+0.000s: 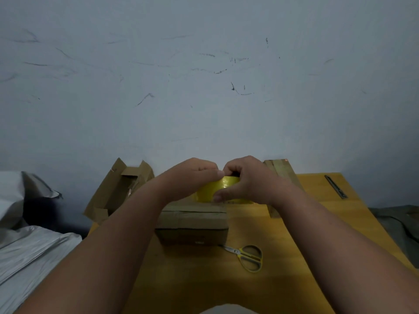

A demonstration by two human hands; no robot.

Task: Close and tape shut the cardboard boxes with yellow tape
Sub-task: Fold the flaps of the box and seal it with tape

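A closed cardboard box (192,220) sits in the middle of the yellow wooden table (283,257). Just above its far edge both hands hold a roll of yellow tape (212,189). My left hand (192,175) grips the roll from the left, its thumb at the top of the roll. My right hand (247,177) holds it from the right, fingers curled over the top and thumb on the front face. Most of the roll is hidden by the hands.
An open cardboard box (118,191) with raised flaps stands at the table's back left corner. Another box (281,175) stands at the back right. Yellow-handled scissors (248,257) lie right of the closed box. A utility knife (335,185) lies far right. Grey plastic bags (29,245) lie left.
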